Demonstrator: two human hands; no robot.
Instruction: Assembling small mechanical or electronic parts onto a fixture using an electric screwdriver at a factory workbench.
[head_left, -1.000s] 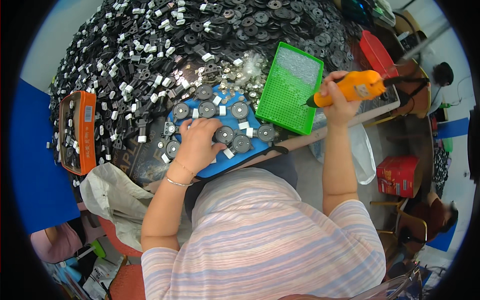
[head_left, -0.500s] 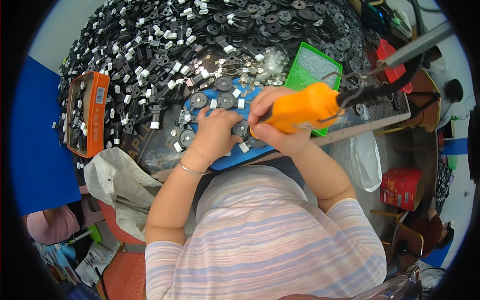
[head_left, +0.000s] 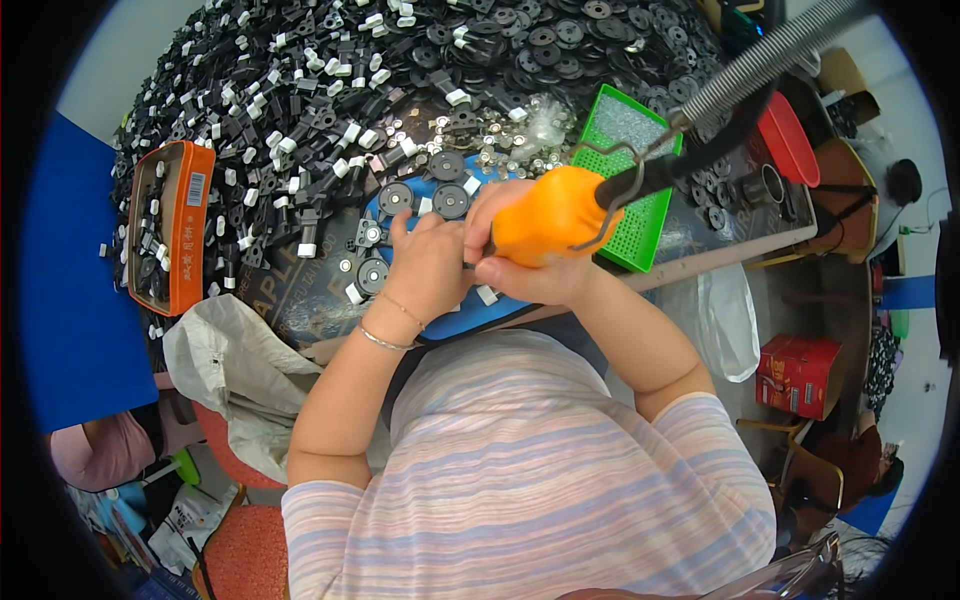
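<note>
glossy orange plastic screwdriver (head_left: 552, 215), coiled metal hose (head_left: 760, 62), matt black plastic discs (head_left: 395, 196), green plastic tray (head_left: 628, 160)

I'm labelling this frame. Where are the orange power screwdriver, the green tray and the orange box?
orange power screwdriver (head_left: 548, 222), head view, body.
green tray (head_left: 640, 240), head view, near rim.
orange box (head_left: 191, 230), head view, right wall.

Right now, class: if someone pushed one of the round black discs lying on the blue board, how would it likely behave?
A round black disc looks flat and lies on its face, so it would probably slide rather than roll. It seems small and moulded, likely light and stiff. The blue board looks smooth, so little should hold it.
</note>
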